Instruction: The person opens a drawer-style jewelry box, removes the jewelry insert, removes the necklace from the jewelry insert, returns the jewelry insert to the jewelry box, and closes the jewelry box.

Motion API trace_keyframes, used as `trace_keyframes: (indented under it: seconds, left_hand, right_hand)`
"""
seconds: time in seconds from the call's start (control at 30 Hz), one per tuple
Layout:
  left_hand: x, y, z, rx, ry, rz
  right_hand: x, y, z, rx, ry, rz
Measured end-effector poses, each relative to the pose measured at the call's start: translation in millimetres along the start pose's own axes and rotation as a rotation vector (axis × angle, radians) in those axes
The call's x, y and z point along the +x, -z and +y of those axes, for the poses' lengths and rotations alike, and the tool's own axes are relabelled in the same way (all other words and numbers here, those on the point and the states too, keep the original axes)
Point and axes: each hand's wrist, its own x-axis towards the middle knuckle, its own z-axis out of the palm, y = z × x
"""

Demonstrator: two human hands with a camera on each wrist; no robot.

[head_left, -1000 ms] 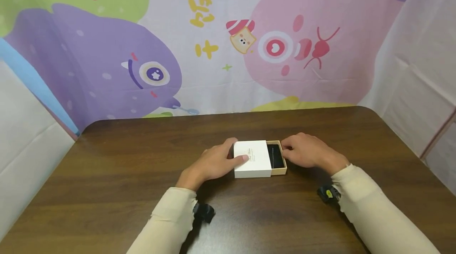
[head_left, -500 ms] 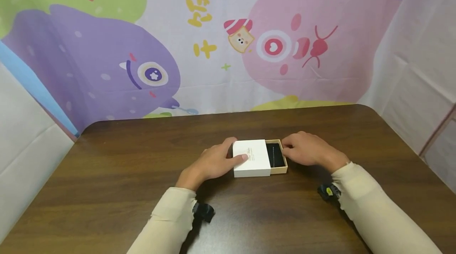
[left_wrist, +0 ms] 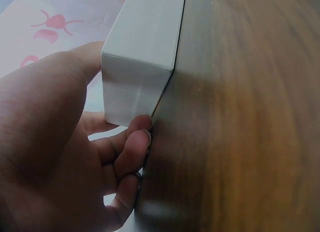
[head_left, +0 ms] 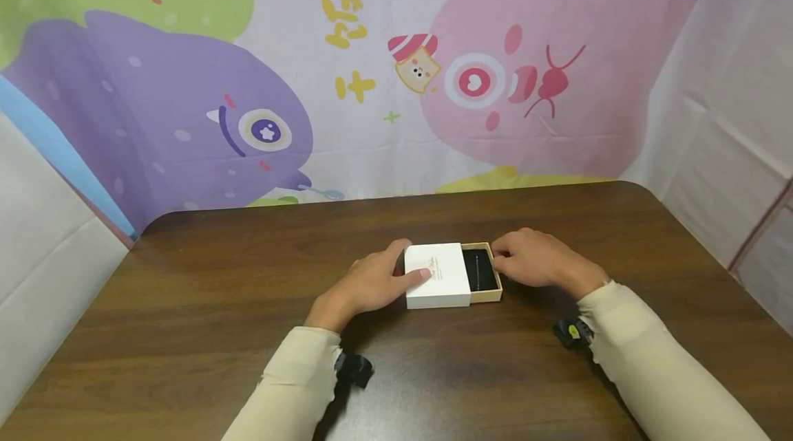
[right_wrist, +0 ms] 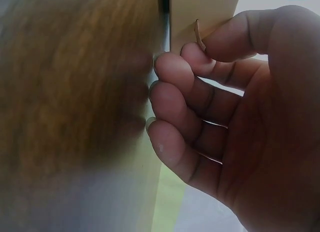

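A white sliding jewellery box lies on the table, its sleeve (head_left: 441, 293) printed with small lettering. My left hand (head_left: 372, 284) grips the sleeve from the left, thumb on top and index finger at the far side. In the left wrist view the other fingers curl by the sleeve's end (left_wrist: 127, 94). From the sleeve's right side juts a tan drawer (head_left: 486, 297) with a black pad (head_left: 488, 276) and a thin silvery chain (head_left: 478, 265). At the drawer's outer end, my right hand (head_left: 534, 259) pinches a small brown pull tab (right_wrist: 199, 36) between thumb and index finger.
The dark brown wooden table (head_left: 248, 255) runs back to a cartoon-printed cloth (head_left: 365, 152). Pale cloth panels (head_left: 725, 145) hang at both sides. Black wrist-worn devices (head_left: 354, 369) sit under both cuffs.
The drawer has slid slightly farther right out of the sleeve, drawn along by the right hand. More of the black pad shows. The left hand keeps its hold on the sleeve.
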Motion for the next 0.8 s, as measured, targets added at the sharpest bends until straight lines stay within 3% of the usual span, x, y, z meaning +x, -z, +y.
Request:
trace_keyframes:
  seconds: [0.8]
  left_hand:
    - [1.5,-1.0,-1.9,0.001,-0.003,0.002]
  right_hand:
    - [-0.9,0.6,0.4,0.012,-0.011,-0.013]
